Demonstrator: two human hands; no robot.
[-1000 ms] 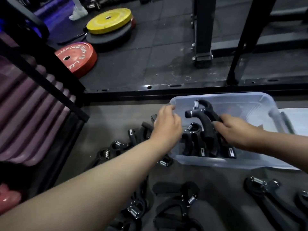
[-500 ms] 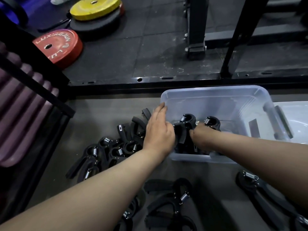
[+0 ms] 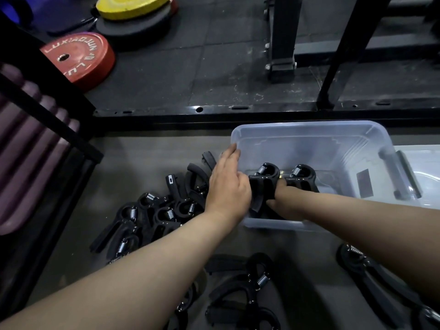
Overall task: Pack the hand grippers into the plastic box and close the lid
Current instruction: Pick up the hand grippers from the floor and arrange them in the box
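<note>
Lying nearest on the floor (image 3: 147, 163), loose hand grippers (image 3: 247, 289) were seen below the forearms, one more gripper (image 3: 371, 270) at the right, and a larger pile (image 3: 152, 215) at the left, all not yet packed. Further on, the left hand (image 3: 226, 186) was laid over the near left corner of the plastic box (image 3: 304, 129), its grip released, the fingers (image 3: 232, 151) stretched flat along the rim. The right hand (image 3: 281, 198) was lowered inside the box among the two packed grippers (image 3: 285, 177), which stood in a row; whether its grip was clenched on one of them could not be told, because the hand was mostly hidden. The lid (image 3: 426, 163) was seen just beside the box at the right, still off. Beyond, weight plates (image 3: 76, 58) were lying on the dark mat.

It was judged that only a small part of the task was done. If the grippers are stacked carelessly, the springs and handles could be tangled, and the lid might not be closed flat.
</note>
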